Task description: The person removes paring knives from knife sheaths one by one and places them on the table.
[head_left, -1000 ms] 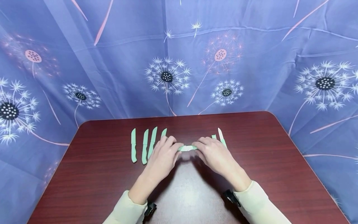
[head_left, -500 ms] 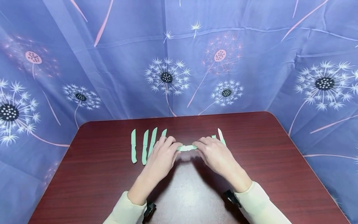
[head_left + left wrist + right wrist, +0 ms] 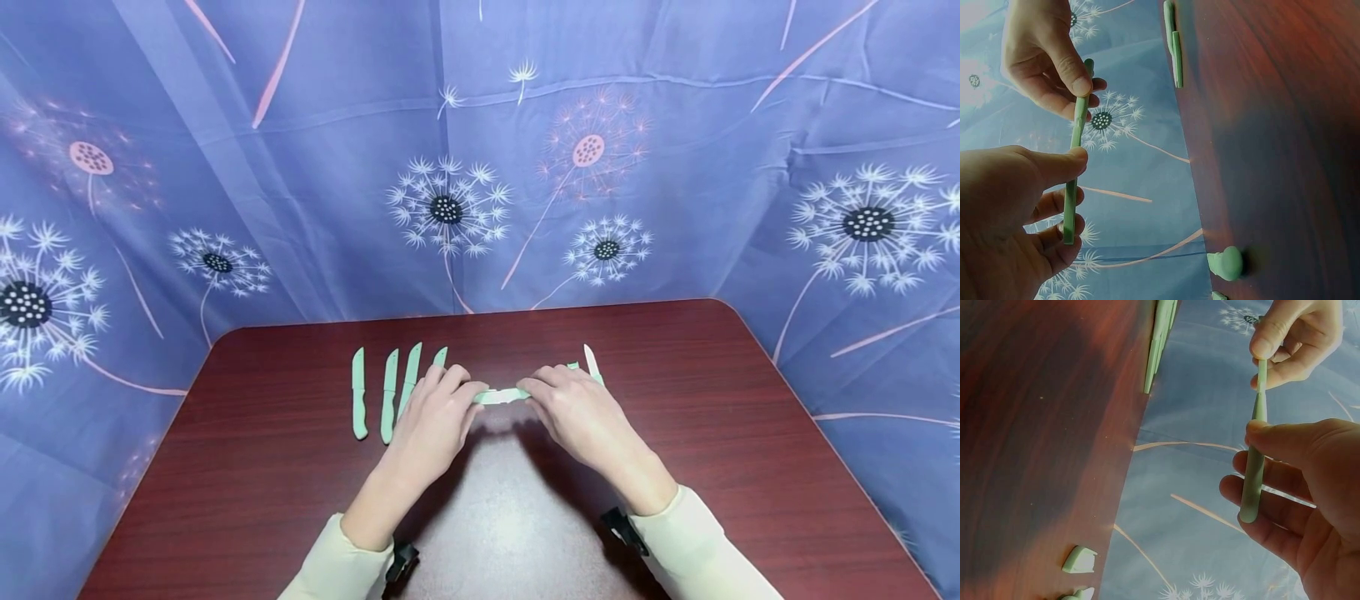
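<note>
- So the left hand (image 3: 438,412) is pinching one end of a green knife (image 3: 501,397), thumb on one side, fingers curling in behind.
- The right hand (image 3: 573,408) is doing the same at the rounded handle end, also closed in a pinch.
- That knife is hanging sideways between the two hands, up off the counter (image 3: 750,433). Its middle is looking pale from above, and I can't tell if that's bare blade or glare.
- Over past the left hand, four other knives (image 3: 358,393) are lying in a row, all green, the hand partly covering the nearer ones.
- By the right hand, a white-bladed knife (image 3: 592,362) is pointing away from the person, with a small green piece (image 3: 573,366) sitting just beside it, both partly hidden.
- Behind everything, a blue dandelion cloth (image 3: 330,167) is hanging.
</note>
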Demonstrator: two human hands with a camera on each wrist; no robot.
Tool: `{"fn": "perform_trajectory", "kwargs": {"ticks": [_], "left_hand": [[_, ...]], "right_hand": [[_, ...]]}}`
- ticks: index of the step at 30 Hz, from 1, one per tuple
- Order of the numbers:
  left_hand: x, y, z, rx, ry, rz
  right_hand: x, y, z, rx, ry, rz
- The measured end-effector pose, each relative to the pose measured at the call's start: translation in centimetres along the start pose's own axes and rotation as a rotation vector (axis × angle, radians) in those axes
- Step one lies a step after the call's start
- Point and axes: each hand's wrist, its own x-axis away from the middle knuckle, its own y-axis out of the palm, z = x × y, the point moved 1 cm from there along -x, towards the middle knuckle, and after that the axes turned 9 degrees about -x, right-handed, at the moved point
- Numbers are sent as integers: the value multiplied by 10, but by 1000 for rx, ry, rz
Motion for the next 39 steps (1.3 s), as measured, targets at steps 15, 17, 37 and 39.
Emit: {"fn": "perform_trajectory", "kwargs": {"ticks": [15,17,37,39], "left_hand": [[2,0,0,13,-18,-1],[2,0,0,17,-22,-1],[1,-2,2,23,-19,-6],[2,-3,3,22,-19,-5]], "right_hand": [[0,-1,-1,9,-6,7],[0,-2,-1,8,-9,11],[0,-1,1,10,-13,7],[0,-1,1,10,-16,10]]}}
